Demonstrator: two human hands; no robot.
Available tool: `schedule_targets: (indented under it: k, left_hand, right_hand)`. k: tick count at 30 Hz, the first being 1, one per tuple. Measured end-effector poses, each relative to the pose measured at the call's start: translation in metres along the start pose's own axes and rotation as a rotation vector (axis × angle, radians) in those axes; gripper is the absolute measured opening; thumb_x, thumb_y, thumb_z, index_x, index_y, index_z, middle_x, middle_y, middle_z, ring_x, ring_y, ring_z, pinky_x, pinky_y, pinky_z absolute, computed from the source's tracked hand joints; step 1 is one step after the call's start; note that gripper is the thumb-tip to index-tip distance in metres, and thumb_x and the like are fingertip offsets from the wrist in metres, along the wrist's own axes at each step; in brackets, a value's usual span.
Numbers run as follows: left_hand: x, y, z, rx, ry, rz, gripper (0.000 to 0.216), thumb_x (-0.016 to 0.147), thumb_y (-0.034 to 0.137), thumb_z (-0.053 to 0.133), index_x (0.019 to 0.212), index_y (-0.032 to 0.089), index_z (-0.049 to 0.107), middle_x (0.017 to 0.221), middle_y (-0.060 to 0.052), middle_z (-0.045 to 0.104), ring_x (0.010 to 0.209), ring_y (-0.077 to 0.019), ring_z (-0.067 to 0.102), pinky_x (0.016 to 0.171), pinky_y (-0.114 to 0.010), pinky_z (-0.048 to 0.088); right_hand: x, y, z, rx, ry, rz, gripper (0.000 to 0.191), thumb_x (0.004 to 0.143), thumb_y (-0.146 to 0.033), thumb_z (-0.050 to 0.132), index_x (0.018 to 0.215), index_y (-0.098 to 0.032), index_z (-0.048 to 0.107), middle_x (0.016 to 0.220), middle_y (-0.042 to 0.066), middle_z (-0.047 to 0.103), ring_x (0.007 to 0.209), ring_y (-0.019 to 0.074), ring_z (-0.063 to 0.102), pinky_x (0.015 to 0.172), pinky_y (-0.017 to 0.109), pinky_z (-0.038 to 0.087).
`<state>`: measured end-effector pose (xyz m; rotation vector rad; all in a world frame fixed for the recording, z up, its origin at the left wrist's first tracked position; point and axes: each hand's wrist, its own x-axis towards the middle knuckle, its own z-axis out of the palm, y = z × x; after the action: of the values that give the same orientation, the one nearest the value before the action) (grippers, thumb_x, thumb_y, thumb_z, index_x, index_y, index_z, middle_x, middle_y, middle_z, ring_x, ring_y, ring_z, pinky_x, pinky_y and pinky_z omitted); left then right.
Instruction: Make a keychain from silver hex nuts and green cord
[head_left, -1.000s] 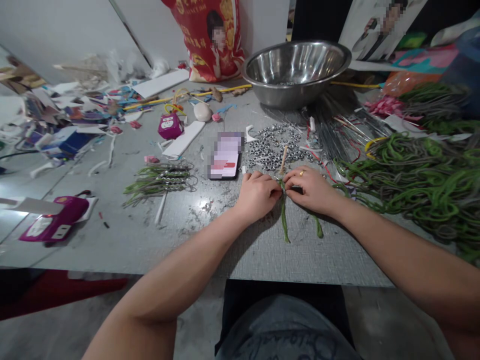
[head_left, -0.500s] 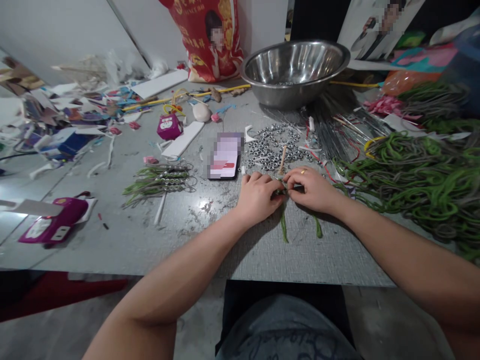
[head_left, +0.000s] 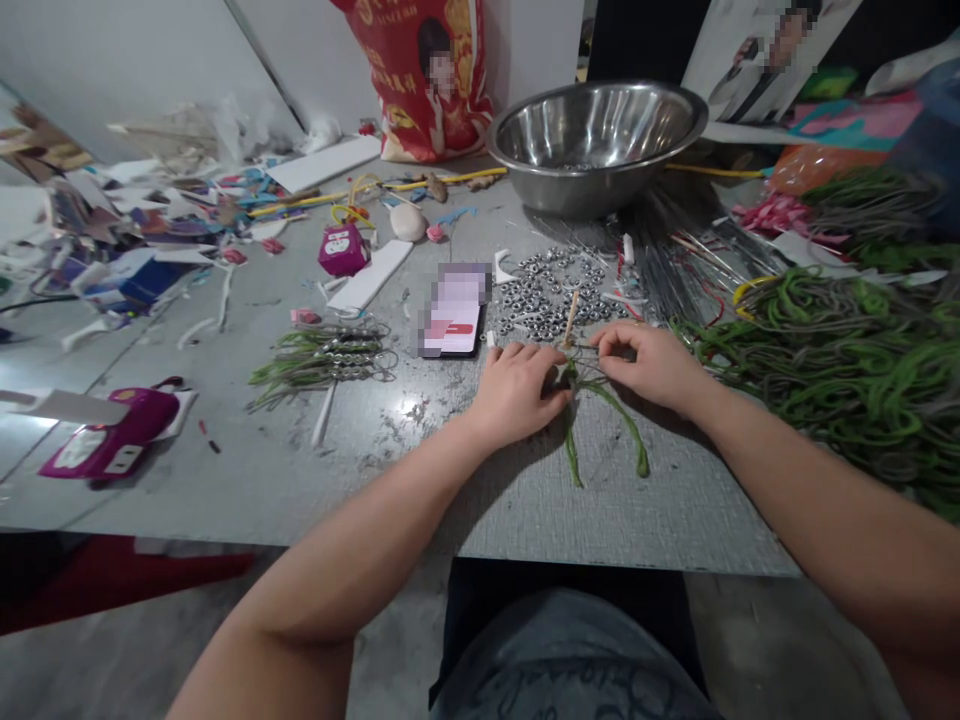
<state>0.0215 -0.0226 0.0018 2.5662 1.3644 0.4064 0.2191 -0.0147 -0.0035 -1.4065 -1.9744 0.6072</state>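
My left hand (head_left: 520, 397) pinches the top of a green cord (head_left: 622, 418) whose two ends trail down over the table. My right hand (head_left: 646, 362) is just right of it, thumb and finger closed on a thin strand that seems to run from the knot area; what the strand is I cannot make out. A small wooden stick (head_left: 573, 318) stands upright just beyond the fingers. Many silver ring-like beads (head_left: 551, 295) lie scattered behind the hands. To the left, finished-looking green and grey cords (head_left: 300, 368) lie bundled with rows of silver beads.
A phone (head_left: 454, 310) lies left of the beads, with a steel basin (head_left: 592, 190) behind. Heaped green and grey cords (head_left: 817, 370) cover the right side, beside thin dark wires (head_left: 660, 260). A purple power strip (head_left: 120, 435) and paper scraps (head_left: 142, 240) occupy the left.
My right hand has moved right, away from my left hand, drawing apart from the knot. More of the green cord now shows between the hands. My left hand stays nearly in place.
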Motion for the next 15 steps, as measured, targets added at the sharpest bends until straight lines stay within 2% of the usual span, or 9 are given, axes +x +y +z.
schedule_targets:
  k: [2, 6, 9, 15]
  left_hand:
    - [-0.001, -0.005, -0.008, -0.034, -0.007, 0.0, 0.024, 0.077, 0.031, 0.058, 0.097, 0.018, 0.057, 0.096, -0.005, 0.062, 0.092, -0.0214, 0.052, 0.081, -0.035, 0.037]
    - [-0.003, -0.012, -0.02, 0.072, -0.064, 0.062, 0.01, 0.074, 0.026, 0.058, 0.081, 0.019, 0.06, 0.088, -0.003, 0.061, 0.089, -0.0214, 0.051, 0.079, -0.035, 0.036]
    - [-0.003, -0.014, -0.02, 0.132, -0.103, 0.095, 0.008, 0.075, 0.026, 0.058, 0.078, 0.019, 0.062, 0.083, -0.003, 0.061, 0.086, -0.0219, 0.052, 0.076, -0.035, 0.035]
    - [-0.002, -0.013, -0.014, 0.163, -0.097, 0.121, 0.012, 0.08, 0.021, 0.054, 0.08, 0.021, 0.066, 0.081, -0.003, 0.064, 0.086, -0.0216, 0.052, 0.075, -0.034, 0.033]
  right_hand:
    - [0.0, -0.001, -0.001, -0.069, -0.045, -0.019, 0.007, 0.065, -0.016, 0.052, 0.06, -0.022, 0.05, 0.083, 0.005, 0.066, 0.083, 0.0204, 0.06, 0.079, 0.037, 0.044]
    - [0.0, -0.003, -0.002, -0.148, -0.098, -0.059, 0.011, 0.066, -0.015, 0.052, 0.059, -0.022, 0.048, 0.08, 0.004, 0.065, 0.082, 0.02, 0.06, 0.078, 0.035, 0.045]
    - [0.001, -0.002, -0.002, -0.184, -0.105, -0.084, 0.011, 0.066, -0.014, 0.052, 0.06, -0.022, 0.048, 0.08, 0.005, 0.065, 0.083, 0.021, 0.06, 0.079, 0.036, 0.045]
    - [0.0, 0.001, -0.001, -0.224, -0.103, -0.138, 0.01, 0.067, -0.015, 0.052, 0.061, -0.023, 0.05, 0.079, 0.004, 0.065, 0.084, 0.0216, 0.06, 0.081, 0.038, 0.045]
